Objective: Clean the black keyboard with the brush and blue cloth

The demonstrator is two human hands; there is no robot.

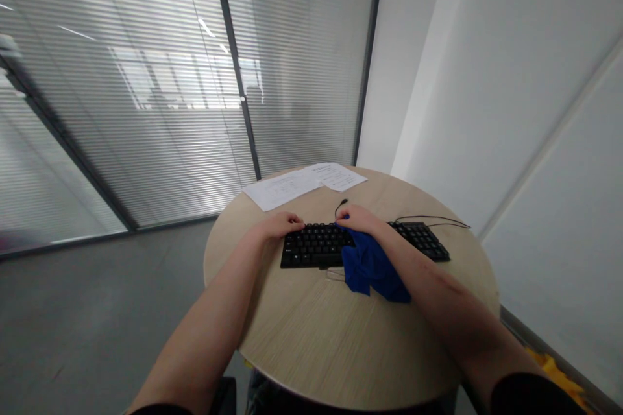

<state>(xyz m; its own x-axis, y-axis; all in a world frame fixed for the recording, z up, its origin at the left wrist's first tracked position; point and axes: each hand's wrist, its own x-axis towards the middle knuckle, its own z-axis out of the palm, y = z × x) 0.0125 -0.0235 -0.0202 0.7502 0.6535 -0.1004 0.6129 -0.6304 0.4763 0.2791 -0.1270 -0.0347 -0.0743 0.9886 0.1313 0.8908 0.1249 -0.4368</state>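
Observation:
A black keyboard (316,248) lies across the round wooden table, its number pad showing to the right of my right forearm. My left hand (283,224) is at the keyboard's upper left corner, fingers bent together on its edge. Between the fingers of my right hand (357,217) is a blue cloth (370,266), pressed near the keyboard's top edge. The cloth hangs down over the middle keys and onto the table, partly under my right forearm.
Printed papers (292,186) lie at the table's (331,343) far edge. A black cable (433,217) loops at the right, and a small plug (344,201) sticks up behind the keyboard. A white wall stands at the right, glass with blinds ahead.

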